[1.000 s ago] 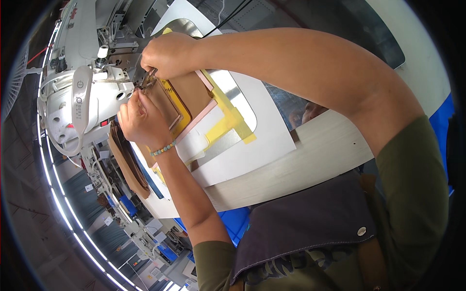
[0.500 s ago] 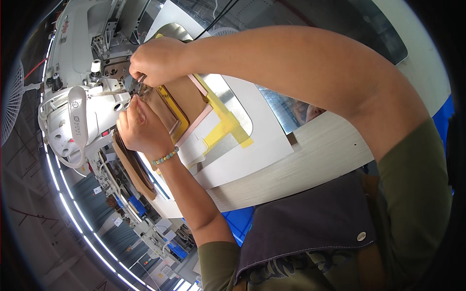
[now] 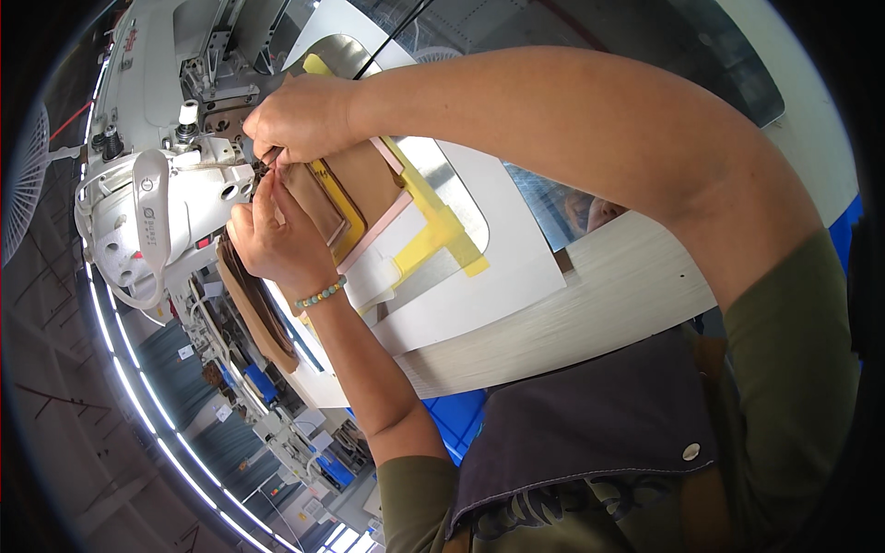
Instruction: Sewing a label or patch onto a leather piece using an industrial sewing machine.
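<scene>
At the needle area of a white sewing machine (image 3: 198, 198) my two hands meet, fingertips almost touching. My left hand (image 3: 281, 235), with a beaded bracelet at its wrist, is closed in a pinch pointing up toward the needle. My right hand (image 3: 304, 118) reaches in from the right, its thumb and fingers pressed together just above. Whatever lies between the fingertips is too small to make out. Beside them sits a brown leather-like piece (image 3: 364, 184) in a jig with a yellow frame (image 3: 348, 241) and pink strips. The needle itself is hidden by my fingers.
A white lamp (image 3: 150, 207) hangs on the machine's front. Yellow tape (image 3: 433, 235) crosses a metal plate on a white board (image 3: 498, 290). Brown pieces (image 3: 253, 309) hang at the table's left edge. Black cables (image 3: 396, 39) run behind my right arm.
My hands have come closer together, left fingertips rising to the right ones. The view has shifted slightly. The jig and brown piece look unchanged in place.
</scene>
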Demonstrator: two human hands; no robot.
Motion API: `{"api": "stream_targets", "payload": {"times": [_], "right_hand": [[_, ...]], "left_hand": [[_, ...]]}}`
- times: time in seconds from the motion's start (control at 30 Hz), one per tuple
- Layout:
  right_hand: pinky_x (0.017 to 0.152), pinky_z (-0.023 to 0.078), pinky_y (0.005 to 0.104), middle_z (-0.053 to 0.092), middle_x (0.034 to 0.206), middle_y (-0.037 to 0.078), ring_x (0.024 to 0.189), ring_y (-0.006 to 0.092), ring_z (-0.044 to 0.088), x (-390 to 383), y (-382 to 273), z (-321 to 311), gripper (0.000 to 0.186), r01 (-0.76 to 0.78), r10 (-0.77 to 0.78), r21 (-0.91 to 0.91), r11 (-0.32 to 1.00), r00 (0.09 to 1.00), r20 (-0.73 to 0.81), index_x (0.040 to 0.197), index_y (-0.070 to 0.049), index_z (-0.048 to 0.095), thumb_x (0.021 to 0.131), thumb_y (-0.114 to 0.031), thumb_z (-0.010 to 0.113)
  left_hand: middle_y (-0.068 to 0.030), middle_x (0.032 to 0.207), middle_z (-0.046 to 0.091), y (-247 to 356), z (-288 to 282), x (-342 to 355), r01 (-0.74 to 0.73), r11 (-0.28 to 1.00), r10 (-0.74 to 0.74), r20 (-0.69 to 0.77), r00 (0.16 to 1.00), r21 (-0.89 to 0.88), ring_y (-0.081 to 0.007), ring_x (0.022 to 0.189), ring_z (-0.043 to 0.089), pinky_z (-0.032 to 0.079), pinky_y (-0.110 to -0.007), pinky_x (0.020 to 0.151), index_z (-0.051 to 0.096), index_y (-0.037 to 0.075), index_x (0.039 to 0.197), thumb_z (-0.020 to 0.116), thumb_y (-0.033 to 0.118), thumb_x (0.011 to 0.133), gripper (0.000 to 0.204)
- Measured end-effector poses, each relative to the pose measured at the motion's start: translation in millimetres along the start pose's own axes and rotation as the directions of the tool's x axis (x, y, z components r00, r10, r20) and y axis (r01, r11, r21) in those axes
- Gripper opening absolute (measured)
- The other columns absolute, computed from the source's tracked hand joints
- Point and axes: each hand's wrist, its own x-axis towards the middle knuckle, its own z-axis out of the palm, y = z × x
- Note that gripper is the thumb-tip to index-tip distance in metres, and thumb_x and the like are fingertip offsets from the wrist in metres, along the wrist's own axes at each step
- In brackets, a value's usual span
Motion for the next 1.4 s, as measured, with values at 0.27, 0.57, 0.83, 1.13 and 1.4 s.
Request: {"api": "stream_targets", "payload": {"times": [0.27, 0.57, 0.83, 1.13, 1.4], "right_hand": [[0.08, 0.056, 0.0442, 0.067, 0.092, 0.004, 0.092, 0.029, 0.07, 1, 2, 6, 0.007, -0.024, 0.024, -0.013, 1.0, 1.0, -0.014, 0.084, -0.01, 0.074, 0.084, -0.016, 0.072], [0.081, 0.057, 0.0468, 0.068, 0.095, 0.008, 0.091, 0.034, 0.07, 3, 4, 11, 0.011, -0.137, 0.129, -0.111, 0.984, 0.988, -0.08, 0.083, -0.005, 0.073, 0.076, -0.004, 0.064], [0.08, 0.056, 0.0463, 0.068, 0.096, 0.008, 0.093, 0.0327, 0.07, 4, 8, 11, 0.013, -0.233, 0.228, -0.062, 0.97, 0.971, -0.078, 0.084, -0.008, 0.073, 0.075, -0.003, 0.066], [0.081, 0.055, 0.0457, 0.068, 0.095, 0.007, 0.094, 0.0317, 0.069, 4, 7, 9, 0.008, -0.225, 0.22, -0.082, 0.971, 0.973, -0.062, 0.082, -0.008, 0.069, 0.076, -0.004, 0.066], [0.081, 0.055, 0.0459, 0.067, 0.092, 0.008, 0.094, 0.0319, 0.069, 5, 7, 10, 0.009, -0.211, 0.206, -0.059, 0.976, 0.975, -0.088, 0.081, -0.008, 0.069, 0.075, -0.003, 0.066]], "left_hand": [[-0.0035, 0.068, 0.05, -5, 3, -5, -0.013, 0.998, 0.011, -0.034, 0.999, -0.059, -0.0222, 0.065, 0.052, 0.043, -0.038, 0.059, 0.08, 0.012, 0.093, 0.08, 0.011, 0.086, 0.007], [-0.0012, 0.068, 0.057, -16, 8, -1, -0.105, 0.989, 0.11, -0.051, 0.993, 0.103, -0.0213, 0.063, 0.055, 0.045, -0.038, 0.057, 0.079, 0.014, 0.091, 0.081, 0.015, 0.087, 0.004], [-0.0007, 0.067, 0.057, -16, 5, -1, -0.183, 0.972, 0.189, -0.022, 0.982, 0.149, -0.021, 0.061, 0.054, 0.043, -0.035, 0.055, 0.078, 0.014, 0.095, 0.079, 0.012, 0.088, 0.008], [0.0012, 0.069, 0.063, -18, 0, 2, -0.22, 0.955, 0.224, 0.002, 0.975, 0.198, -0.0184, 0.062, 0.058, 0.047, -0.035, 0.055, 0.08, 0.014, 0.094, 0.079, 0.014, 0.088, 0.005], [-0.0006, 0.064, 0.052, -22, 2, 3, -0.247, 0.956, 0.256, -0.033, 0.966, 0.16, -0.02, 0.058, 0.051, 0.042, -0.035, 0.053, 0.078, 0.013, 0.095, 0.08, 0.012, 0.087, 0.009]]}}
